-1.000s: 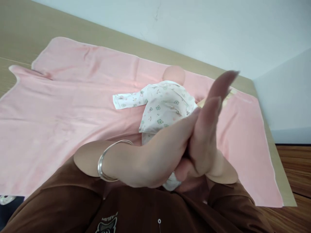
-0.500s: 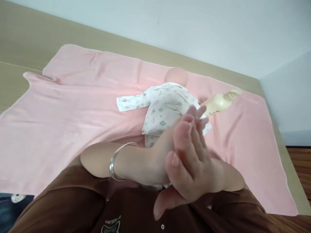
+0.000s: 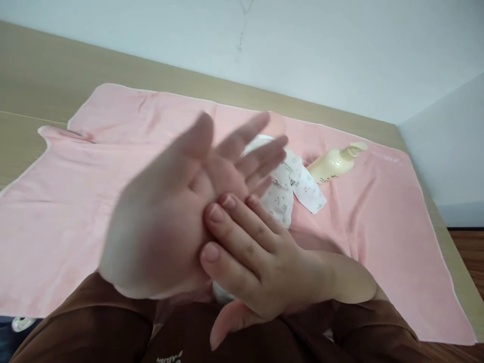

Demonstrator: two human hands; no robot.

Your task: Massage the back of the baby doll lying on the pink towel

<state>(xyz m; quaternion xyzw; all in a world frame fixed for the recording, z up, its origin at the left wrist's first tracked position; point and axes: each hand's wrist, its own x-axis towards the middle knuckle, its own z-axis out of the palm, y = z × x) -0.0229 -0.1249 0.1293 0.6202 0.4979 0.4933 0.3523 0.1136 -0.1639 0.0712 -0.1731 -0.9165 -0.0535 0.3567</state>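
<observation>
My left hand (image 3: 170, 212) is open, palm turned up towards me and fingers spread. The fingertips of my right hand (image 3: 257, 257) lie flat against that palm; its fingers are stretched out and its thumb stands apart. Neither hand grips an object. Behind them a small baby-like figure in a white printed top (image 3: 308, 189) lies on a pink blanket (image 3: 393, 242); whether it is a baby or a doll I cannot tell. My left hand hides much of its body. Beside its sleeve a cream pump bottle (image 3: 335, 162) lies on its side.
Under the blanket is a wood-toned table (image 3: 34, 60), which runs back to a pale wall (image 3: 321, 55). My brown clothing (image 3: 91, 327) fills the near edge. Wooden flooring (image 3: 469, 252) shows at the right, and something dark blue (image 3: 9, 335) at the lower left.
My left hand has turned palm up and moved left, away from the palm-to-palm press. My right fingers have slid down onto its palm. The figure's right-side sleeve now shows more.
</observation>
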